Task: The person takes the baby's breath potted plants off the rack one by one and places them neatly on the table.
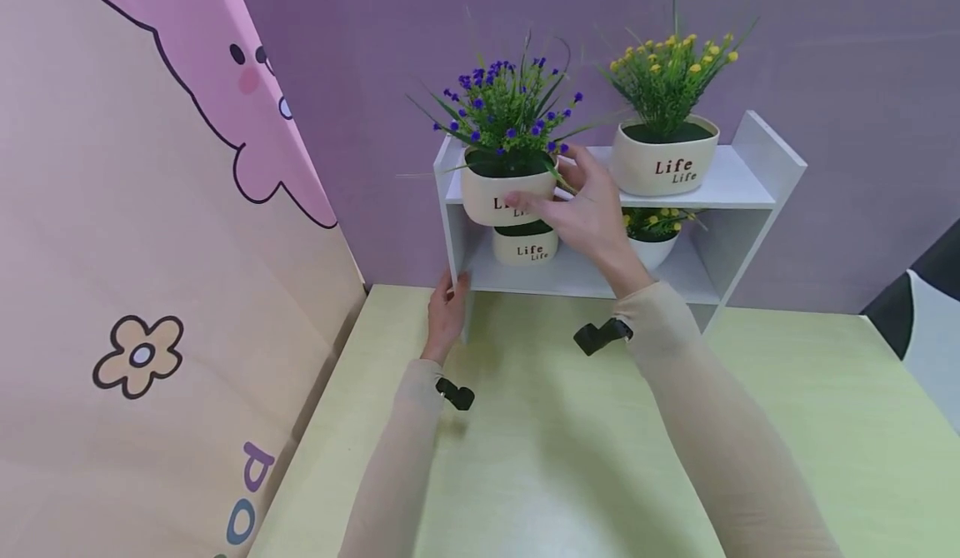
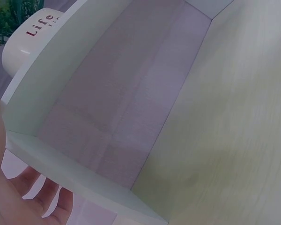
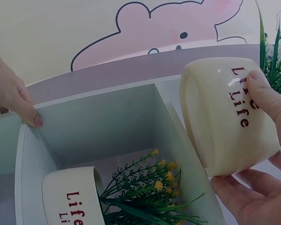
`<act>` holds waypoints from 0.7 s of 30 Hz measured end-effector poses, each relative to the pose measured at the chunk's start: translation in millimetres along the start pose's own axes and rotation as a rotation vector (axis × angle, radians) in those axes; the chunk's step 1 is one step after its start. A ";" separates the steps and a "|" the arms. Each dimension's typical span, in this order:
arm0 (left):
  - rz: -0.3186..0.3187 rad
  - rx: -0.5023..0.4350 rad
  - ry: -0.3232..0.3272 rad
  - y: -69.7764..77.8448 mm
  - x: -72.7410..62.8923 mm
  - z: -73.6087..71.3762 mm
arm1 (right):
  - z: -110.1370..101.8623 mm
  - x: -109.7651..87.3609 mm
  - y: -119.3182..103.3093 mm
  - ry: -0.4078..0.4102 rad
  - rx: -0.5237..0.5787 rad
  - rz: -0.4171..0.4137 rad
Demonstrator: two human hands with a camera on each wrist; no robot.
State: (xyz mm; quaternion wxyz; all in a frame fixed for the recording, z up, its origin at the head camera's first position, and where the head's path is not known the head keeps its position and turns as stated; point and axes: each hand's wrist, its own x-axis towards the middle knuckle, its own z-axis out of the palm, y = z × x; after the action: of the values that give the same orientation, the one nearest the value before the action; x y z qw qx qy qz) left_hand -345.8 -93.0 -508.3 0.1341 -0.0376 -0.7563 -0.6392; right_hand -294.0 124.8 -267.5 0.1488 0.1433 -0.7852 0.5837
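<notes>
My right hand [image 1: 592, 212] holds a cream flowerpot [image 1: 483, 200] of purple artificial flowers, thumb over its printed front and fingers at its side and base. The pot is at the left end of the upper board of a white two-tier shelf [image 1: 742, 185]; in the right wrist view it lies close over the board's front edge. Low on the left, my left hand [image 1: 447, 316] grips the shelf's side panel [image 2: 79, 164], thumb on its front edge and fingers behind. A second cream pot [image 1: 525, 256] stands on the lower board, its plant mostly hidden by the held pot.
A cream pot of yellow flowers [image 1: 637, 166] stands on the upper board's right half. Below it, a white pot [image 1: 654, 251] with yellow flowers is partly behind my right wrist. The shelf stands on a pale table [image 1: 525, 475] against a purple wall [image 1: 352, 125]. A dark-and-white chair [image 1: 930, 316] is at right.
</notes>
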 end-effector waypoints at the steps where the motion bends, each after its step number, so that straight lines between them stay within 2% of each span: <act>1: 0.000 0.003 0.000 0.0 -0.2 0.0 | 0.0 -0.7 0.1 -0.001 0.003 0.004; 21: 0.015 -0.005 -0.010 2.1 0.0 -0.4 | 3.2 -9.9 0.5 -0.018 0.083 -0.011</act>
State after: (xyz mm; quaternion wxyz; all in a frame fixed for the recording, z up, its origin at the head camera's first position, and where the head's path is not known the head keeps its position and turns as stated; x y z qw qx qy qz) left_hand -345.2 -93.0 -506.3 0.1349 -0.0469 -0.7550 -0.6400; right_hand -285.3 122.4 -272.7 0.1390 0.1590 -0.7608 0.6136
